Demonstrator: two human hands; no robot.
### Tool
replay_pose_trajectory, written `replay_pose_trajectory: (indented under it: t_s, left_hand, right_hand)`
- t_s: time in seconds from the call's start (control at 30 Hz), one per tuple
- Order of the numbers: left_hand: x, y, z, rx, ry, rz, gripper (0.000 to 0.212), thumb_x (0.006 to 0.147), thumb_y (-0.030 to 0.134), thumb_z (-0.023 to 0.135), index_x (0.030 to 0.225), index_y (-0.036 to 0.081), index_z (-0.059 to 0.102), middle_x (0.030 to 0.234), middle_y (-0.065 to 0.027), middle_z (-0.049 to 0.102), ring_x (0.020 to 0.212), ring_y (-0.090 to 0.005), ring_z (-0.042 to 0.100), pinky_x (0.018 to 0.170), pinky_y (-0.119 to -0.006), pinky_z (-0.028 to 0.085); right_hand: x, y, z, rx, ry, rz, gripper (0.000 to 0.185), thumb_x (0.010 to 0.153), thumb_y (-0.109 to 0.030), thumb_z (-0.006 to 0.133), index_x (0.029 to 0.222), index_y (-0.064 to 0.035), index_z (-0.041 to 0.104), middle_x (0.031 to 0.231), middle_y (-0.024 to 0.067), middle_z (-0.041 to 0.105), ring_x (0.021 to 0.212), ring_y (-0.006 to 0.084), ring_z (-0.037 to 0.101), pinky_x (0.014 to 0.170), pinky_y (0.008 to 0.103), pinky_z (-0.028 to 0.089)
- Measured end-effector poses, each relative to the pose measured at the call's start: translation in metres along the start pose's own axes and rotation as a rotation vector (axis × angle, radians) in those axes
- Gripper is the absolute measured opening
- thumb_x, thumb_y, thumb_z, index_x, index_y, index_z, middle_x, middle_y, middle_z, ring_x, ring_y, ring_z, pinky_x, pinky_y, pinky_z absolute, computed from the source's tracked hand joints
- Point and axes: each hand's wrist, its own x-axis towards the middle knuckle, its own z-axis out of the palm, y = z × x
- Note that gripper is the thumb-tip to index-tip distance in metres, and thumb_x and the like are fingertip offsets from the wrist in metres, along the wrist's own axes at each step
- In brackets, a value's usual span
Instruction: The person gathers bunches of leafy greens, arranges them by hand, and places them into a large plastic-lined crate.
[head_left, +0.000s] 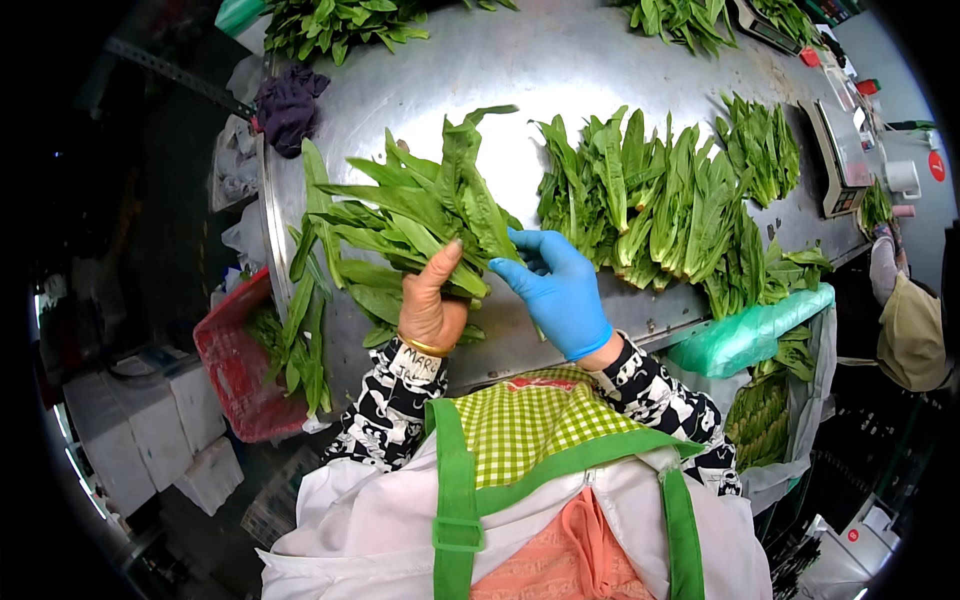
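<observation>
My left hand (435, 300), bare with a gold bangle at the wrist, is closed around a bunch of long green leaves (420, 217), thumb on top. My right hand (555, 289), in a blue glove, pinches the lower end of one broad leaf (487, 217) at the right side of that bunch. Loose leaves (304, 322) lie to the left and hang over the table's edge. To the right, a row of leafy green bunches (645, 202) lies side by side, cut ends towards me.
The metal table (480, 75) also bears a dark purple cloth (289, 109), a digital scale (840, 157) and more greens (337, 26) at the far side. A red crate (232, 375) stands at the left. At the right is a lined container (821, 375) of greens with green plastic (750, 337). A co-worker (911, 322) is beyond.
</observation>
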Motion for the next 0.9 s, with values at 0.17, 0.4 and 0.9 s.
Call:
replay_pose_trajectory:
  t_s: [0.17, 0.4, 0.9]
  left_hand:
    - [-0.003, -0.009, -0.005, 0.045, -0.007, -0.051, 0.041, 0.08, 0.011, 0.067, 0.117, 0.011, 0.05, 0.106, -0.0027, 0.058, 0.094, -0.0175, 0.054, 0.077, -0.035, 0.045]
    - [-0.001, -0.016, -0.004, -0.068, -0.042, -0.034, 0.042, 0.08, 0.015, 0.068, 0.118, 0.007, 0.05, 0.11, -0.0048, 0.058, 0.104, -0.0206, 0.053, 0.091, -0.038, 0.042]
    - [0.004, -0.004, -0.009, -0.085, -0.126, -0.129, 0.041, 0.079, 0.001, 0.061, 0.118, 0.005, 0.049, 0.111, -0.0069, 0.057, 0.103, -0.0208, 0.054, 0.091, -0.036, 0.044]
  right_hand:
    - [0.0, 0.001, 0.002, -0.085, 0.079, -0.065, 0.035, 0.071, -0.013, 0.074, 0.1, -0.0004, 0.058, 0.082, 0.0077, 0.057, 0.068, 0.0142, 0.052, 0.062, 0.0263, 0.046]
    - [0.002, -0.002, -0.007, -0.625, 0.164, -0.656, 0.05, 0.066, -0.001, 0.067, 0.112, -0.0057, 0.049, 0.09, 0.0114, 0.052, 0.081, 0.0295, 0.051, 0.074, 0.0387, 0.039]
    - [0.003, -0.008, -0.009, 0.0, 0.062, -0.077, 0.021, 0.083, -0.015, 0.064, 0.095, 0.0017, 0.06, 0.076, 0.0064, 0.057, 0.063, 0.0102, 0.051, 0.058, 0.0247, 0.045]
